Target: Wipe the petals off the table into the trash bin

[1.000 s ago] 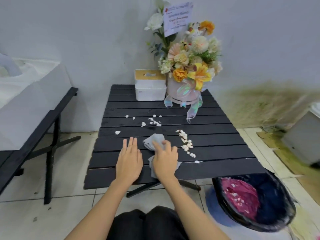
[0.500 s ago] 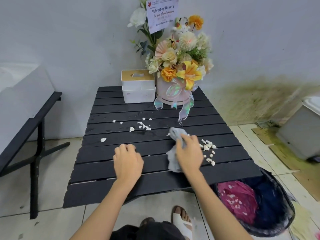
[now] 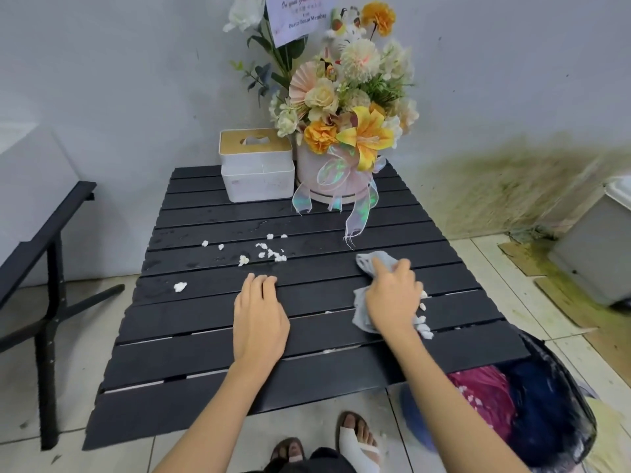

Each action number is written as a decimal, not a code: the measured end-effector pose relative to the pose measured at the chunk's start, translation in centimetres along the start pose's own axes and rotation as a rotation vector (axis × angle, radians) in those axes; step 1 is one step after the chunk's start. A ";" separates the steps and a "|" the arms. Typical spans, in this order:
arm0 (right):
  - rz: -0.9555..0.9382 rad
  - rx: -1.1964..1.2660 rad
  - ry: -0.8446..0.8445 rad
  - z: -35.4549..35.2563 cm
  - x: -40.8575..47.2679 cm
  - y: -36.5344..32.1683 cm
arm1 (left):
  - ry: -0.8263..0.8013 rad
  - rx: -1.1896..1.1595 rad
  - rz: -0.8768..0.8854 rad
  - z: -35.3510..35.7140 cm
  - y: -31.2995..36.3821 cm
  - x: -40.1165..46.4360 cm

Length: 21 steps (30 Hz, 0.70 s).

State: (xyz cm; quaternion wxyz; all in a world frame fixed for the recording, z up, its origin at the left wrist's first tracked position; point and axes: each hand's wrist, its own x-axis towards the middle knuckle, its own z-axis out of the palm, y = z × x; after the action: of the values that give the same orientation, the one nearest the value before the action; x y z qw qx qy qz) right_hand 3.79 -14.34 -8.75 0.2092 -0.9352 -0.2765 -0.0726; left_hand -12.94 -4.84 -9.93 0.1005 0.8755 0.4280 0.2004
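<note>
Back edge of the table (image 3: 205,339) blocked by the tissue box (image 3: 256,165) and the flower arrangement (image 3: 345,131) standing side by side, ribbon tails (image 3: 355,216) trailing forward onto the slats. Middle and near slats lie open except for the left hand (image 3: 259,319) flat at centre and the right hand (image 3: 392,298) pressing a cloth (image 3: 362,312) toward the right side. Off the near right corner the trash bin (image 3: 546,414) sits below the edge, its mouth open; a black bench (image 3: 44,240) stands apart to the left with bare floor between.
</note>
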 end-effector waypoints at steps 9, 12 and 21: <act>-0.167 0.014 0.043 -0.4 -6.5 -5.5 | 0.001 -0.012 0.005 0.1 0.0 0.0; -0.249 0.038 -0.038 0.3 -8.1 -4.0 | 0.012 -0.039 0.066 -0.1 0.1 -0.1; -0.086 0.048 -0.046 -2.2 -2.8 6.0 | -0.062 0.006 0.239 -0.3 0.5 -0.2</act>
State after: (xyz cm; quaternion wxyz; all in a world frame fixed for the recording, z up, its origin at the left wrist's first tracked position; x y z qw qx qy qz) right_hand 4.70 -21.17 -9.59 0.2219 -0.9186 -0.3227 -0.0531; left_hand -12.82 -5.28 -9.48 0.0866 0.9265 0.3177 0.1824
